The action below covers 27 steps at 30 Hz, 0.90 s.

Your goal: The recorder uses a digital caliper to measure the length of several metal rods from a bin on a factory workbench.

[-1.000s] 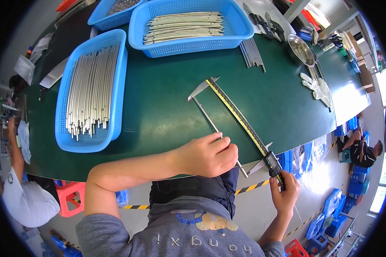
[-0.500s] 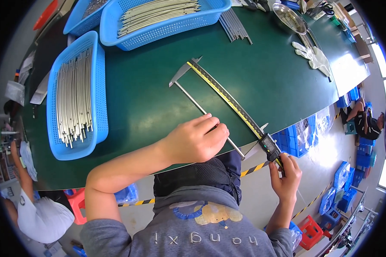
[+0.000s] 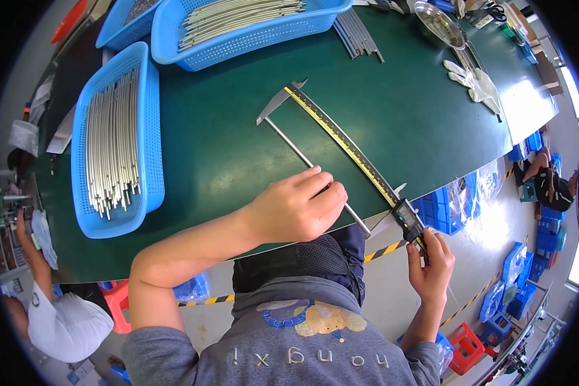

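Observation:
A long digital caliper with a yellow-marked beam lies slantwise over the green table, its fixed jaw at the far end and its display slider near the front edge. Gripping the beam end just past the slider is my right hand, fingers closed. My left hand pinches a thin silvery metal rod between thumb and fingers, which partly hide it. The rod runs alongside the beam. Its far tip is at the fixed jaw and its near end is by the slider's jaw; whether both ends touch the jaws I cannot tell.
On the green table, a blue basket of metal rods stands at left. Another rod-filled basket is at the back, beside several loose grey rods. A metal dish and white glove lie far right. A person sits at left.
The whole view has shifted slightly. Both hands keep their holds on the rod and the caliper, which stay in nearly the same place.

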{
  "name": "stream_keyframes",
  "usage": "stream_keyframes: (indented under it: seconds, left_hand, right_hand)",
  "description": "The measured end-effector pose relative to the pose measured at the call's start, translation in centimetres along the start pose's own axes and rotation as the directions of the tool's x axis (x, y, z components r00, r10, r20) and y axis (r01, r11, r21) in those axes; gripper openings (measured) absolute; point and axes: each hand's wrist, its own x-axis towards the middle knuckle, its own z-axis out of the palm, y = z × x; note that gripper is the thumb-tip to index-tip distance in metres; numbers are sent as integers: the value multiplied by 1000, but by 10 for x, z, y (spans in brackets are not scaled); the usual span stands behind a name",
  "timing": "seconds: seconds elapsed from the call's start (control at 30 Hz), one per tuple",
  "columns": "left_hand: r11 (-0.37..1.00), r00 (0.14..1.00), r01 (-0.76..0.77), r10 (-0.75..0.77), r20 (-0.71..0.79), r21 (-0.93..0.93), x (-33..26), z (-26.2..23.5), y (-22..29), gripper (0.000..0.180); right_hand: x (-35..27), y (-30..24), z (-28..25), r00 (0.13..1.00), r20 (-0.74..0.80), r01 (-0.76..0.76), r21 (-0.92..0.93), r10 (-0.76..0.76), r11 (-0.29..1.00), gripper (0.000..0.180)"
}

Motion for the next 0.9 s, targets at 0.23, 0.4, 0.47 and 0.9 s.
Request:
stream_keyframes:
  seconds: [0.23,0.4,0.47,0.9]
  left_hand:
    - [1000,999,15,-14,41,-15,0,-1,0,13]
    - [999,999,22,-21,23,-42,1,0,-2,10]
    - [999,999,25,-23,49,-34,4,-5,-3,10]
    - [1000,995,20,-20,99,-4,8,-10,-4,6]
  right_hand:
    - [-1,1,0,1000,4,-15,5,15,1000,28]
    - [-5,1,0,999,-39,-22,-4,22,1000,28]
    - [-2,-1,0,1000,-7,-19,2,19,1000,28]
    - [-3,-2,5,998,-35,-54,-38,52,998,31]
